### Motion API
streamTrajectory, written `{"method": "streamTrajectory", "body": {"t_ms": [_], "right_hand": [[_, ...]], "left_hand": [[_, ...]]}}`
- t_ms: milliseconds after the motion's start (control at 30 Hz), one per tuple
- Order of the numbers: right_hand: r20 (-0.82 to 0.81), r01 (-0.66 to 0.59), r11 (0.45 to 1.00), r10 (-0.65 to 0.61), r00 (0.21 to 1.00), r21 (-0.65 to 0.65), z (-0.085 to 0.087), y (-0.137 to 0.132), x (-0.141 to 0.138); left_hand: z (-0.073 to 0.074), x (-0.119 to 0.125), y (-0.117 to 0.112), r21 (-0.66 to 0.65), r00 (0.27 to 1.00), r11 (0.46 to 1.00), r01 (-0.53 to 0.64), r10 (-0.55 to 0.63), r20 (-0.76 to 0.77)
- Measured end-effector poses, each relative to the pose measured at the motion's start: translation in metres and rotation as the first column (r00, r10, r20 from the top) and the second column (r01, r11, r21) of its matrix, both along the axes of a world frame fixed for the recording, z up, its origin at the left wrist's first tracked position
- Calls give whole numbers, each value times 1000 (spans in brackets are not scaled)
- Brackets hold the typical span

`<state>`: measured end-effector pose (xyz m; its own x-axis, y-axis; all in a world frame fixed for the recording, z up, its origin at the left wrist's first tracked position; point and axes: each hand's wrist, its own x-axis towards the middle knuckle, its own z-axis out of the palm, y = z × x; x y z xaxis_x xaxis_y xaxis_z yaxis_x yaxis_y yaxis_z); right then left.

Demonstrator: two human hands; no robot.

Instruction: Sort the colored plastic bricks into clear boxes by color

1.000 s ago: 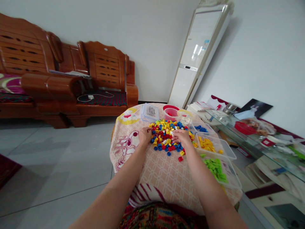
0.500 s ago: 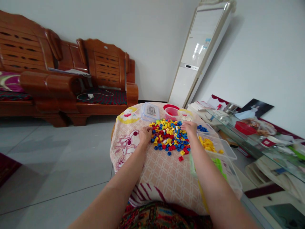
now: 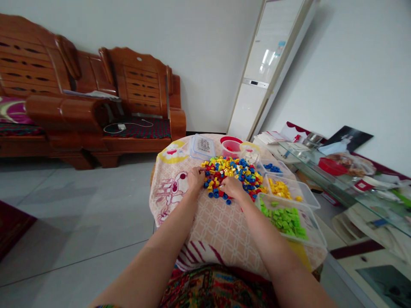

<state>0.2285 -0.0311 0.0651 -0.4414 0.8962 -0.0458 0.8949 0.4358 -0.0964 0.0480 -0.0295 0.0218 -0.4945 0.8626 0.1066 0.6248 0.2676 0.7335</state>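
Observation:
A heap of small red, yellow and blue bricks [image 3: 236, 171] lies on a round table covered with a cartoon-print cloth [image 3: 175, 188]. My left hand [image 3: 195, 179] rests at the heap's left edge, fingers curled on the bricks. My right hand [image 3: 231, 187] lies palm down on the near side of the heap, fingers bent into the bricks; what either hand holds is hidden. To the right stand clear tubs: green bricks [image 3: 284, 218], yellow bricks [image 3: 279, 189] and blue bricks [image 3: 272, 168].
A red bowl [image 3: 231, 145] and a clear lidded box [image 3: 202, 148] stand at the table's far edge. Wooden benches [image 3: 96, 107] line the left wall, a tall white air conditioner [image 3: 260, 81] stands behind, and a cluttered glass table [image 3: 346, 179] is on the right.
My right hand came back from the far right side of the heap near the blue tub to the heap's near side. The view shifted slightly. My left hand stayed put.

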Motion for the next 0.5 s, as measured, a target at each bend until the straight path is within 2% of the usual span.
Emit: {"method": "streamTrajectory", "body": {"t_ms": [67,133,267,333,400,500], "right_hand": [[19,20,1000,-21,1000,9,-3,-2,-2],[-30,48,999,-47,998,12,-5,-2,-2],[-303,100,994,-81,950,47,-6,3,7],[-508,154,988,-133,851,-1,-6,5,13],[-662,188,970,-242,709,-153,-7,5,19],[-714,144,899,-419,560,-414,-5,4,27]], "left_hand": [[0,0,0,4,1000,1000,0,0,5],[-1,0,1,12,1000,1000,1,-1,10],[-2,-1,2,25,1000,1000,-11,11,13],[-2,-1,2,24,1000,1000,-17,17,17],[-1,-1,1,20,1000,1000,-12,11,17],[2,0,-1,11,1000,1000,0,-1,11]]}}
